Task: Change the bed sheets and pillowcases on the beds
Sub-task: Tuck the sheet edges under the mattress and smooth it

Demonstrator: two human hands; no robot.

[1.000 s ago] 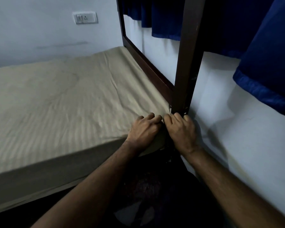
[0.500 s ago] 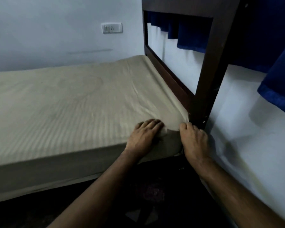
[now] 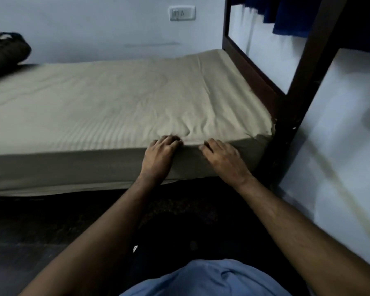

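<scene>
Dark bag (image 3: 4, 52) on bed at 10 o'clock, by wall. Tan bed sheet (image 3: 115, 99) spread over mattress, fills middle of view, small wrinkles near front edge. Left hand (image 3: 159, 158) at mattress edge — fingers curled over top, pressing sheet; grip on sheet unclear. Right hand (image 3: 222, 159) just beside it toward 3 o'clock — fingers flat on sheet. Dark bed post (image 3: 303, 82) at 2 o'clock.

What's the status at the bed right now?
Both hands, left hand and right hand, on beige sheet, fingers at mattress edge. Dark bag on far end.
</scene>
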